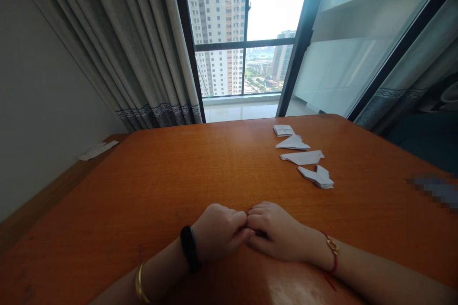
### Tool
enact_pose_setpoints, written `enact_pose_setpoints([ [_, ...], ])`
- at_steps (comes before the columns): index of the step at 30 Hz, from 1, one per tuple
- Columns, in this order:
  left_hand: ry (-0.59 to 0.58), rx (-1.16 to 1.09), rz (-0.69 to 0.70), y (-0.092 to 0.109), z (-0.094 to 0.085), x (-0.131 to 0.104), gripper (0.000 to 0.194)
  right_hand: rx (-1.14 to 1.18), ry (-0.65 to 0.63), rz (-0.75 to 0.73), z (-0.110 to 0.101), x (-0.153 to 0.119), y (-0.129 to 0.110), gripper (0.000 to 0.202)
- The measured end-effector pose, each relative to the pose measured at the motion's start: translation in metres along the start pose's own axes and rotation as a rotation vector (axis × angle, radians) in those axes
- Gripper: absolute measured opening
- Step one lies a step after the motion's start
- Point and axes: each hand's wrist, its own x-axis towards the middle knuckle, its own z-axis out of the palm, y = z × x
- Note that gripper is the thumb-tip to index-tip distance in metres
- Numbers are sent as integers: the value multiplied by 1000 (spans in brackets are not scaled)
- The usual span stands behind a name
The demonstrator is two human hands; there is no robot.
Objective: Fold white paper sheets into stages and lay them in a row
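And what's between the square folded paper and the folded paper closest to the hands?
Two more white folded papers: a pointed one next to the square one, then a long, narrow one. The head view shows both.

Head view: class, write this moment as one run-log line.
left hand: curled, touching right hand | right hand: curled | four folded white papers: on table, beyond right hand

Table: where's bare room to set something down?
Largest free patch: left half of the table, between the left hand and the far edge by the left curtain. Another lies right of the four folded papers, short of the pixelated item. Crowded: the papers' column and near middle, where left hand meets right hand.
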Motion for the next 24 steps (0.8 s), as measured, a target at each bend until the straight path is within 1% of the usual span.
enact_pose_setpoints([
  [10,-13,3,-2,0,-1,0,27,-5,10,-7,1,0,1,15],
  [24,7,20,4,0,0,0,29,-6,4,2,0,0,0,16],
])
